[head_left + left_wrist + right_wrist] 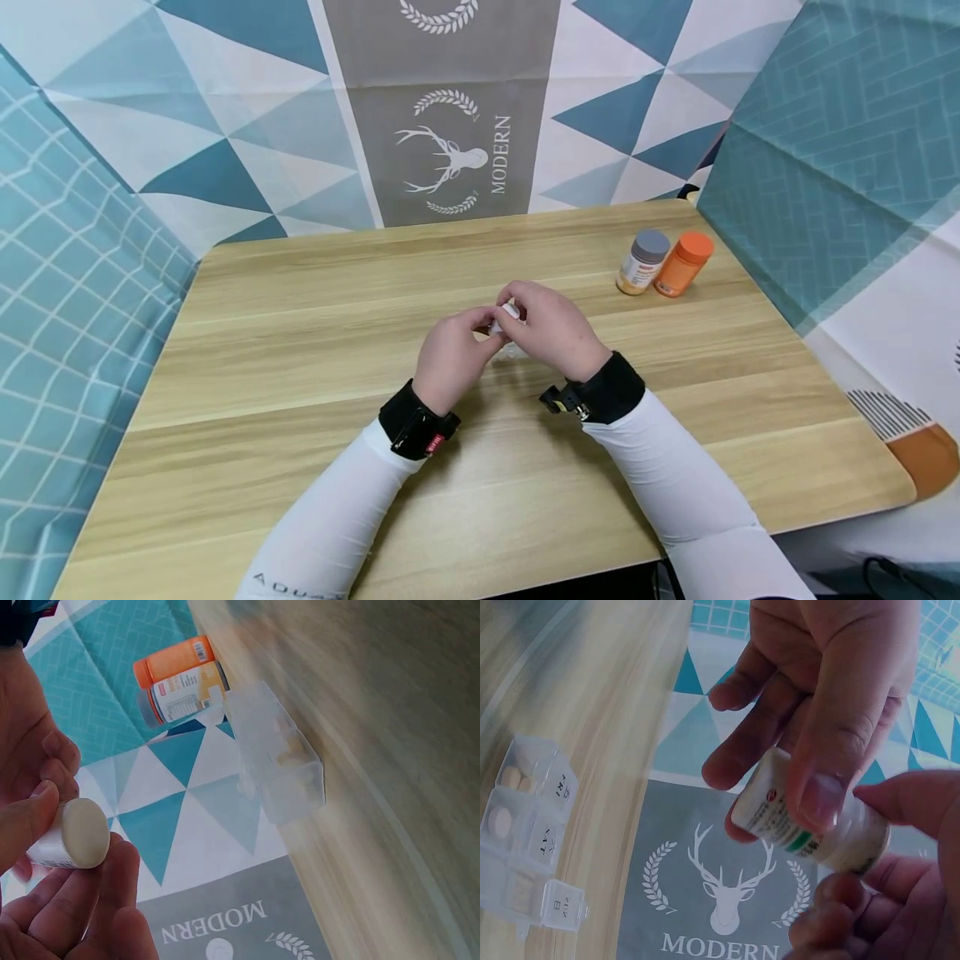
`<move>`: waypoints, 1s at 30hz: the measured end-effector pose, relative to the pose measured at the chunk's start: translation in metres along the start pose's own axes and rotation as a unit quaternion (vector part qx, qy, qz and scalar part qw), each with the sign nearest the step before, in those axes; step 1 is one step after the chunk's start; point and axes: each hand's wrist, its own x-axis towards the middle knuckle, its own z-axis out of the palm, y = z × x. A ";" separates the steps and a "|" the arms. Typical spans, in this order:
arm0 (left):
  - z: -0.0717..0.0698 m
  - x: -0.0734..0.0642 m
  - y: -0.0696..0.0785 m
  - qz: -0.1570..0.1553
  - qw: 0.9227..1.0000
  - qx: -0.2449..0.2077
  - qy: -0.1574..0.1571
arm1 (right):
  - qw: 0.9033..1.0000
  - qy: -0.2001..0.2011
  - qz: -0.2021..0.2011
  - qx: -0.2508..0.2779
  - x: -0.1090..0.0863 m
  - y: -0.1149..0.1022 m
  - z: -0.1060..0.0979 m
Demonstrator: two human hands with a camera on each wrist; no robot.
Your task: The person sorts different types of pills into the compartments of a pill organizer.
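Both hands meet over the middle of the table around a small white bottle [507,317] with a printed label. My left hand [450,358] grips it, with the thumb lying across the label in the right wrist view. The fingers of my right hand [553,327] pinch the bottle's other end [864,846]. A smooth, rounded white end [85,832] shows in the left wrist view. Beyond the hands, a clear pill organizer [277,769] stands on the table, mostly hidden in the head view. Its compartments marked FRI, SAT and SUN hold tablets [501,822], and their lids stand raised.
At the right rear of the wooden table [300,333] stand a grey-capped bottle [640,265] and an orange bottle [682,265], side by side. A patterned cloth [270,108] hangs behind the table, with a tiled-print sheet [75,317] at the left.
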 end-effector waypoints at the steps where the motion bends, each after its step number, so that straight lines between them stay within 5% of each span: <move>1: 0.000 0.000 0.000 -0.003 1.000 0.001 -0.002 | 1.000 -0.004 -0.011 0.000 0.000 0.000 0.000; 12: -0.001 0.002 -0.004 -0.007 1.000 0.000 -0.003 | 0.993 -0.023 -0.115 0.001 -0.001 0.006 -0.003; 21: 0.000 -0.001 -0.003 -0.011 1.000 0.013 0.010 | 1.000 -0.006 -0.003 -0.008 -0.001 0.006 0.000; 30: 0.001 0.000 -0.003 -0.010 1.000 0.010 0.004 | 0.998 -0.001 -0.056 -0.027 -0.004 0.000 -0.005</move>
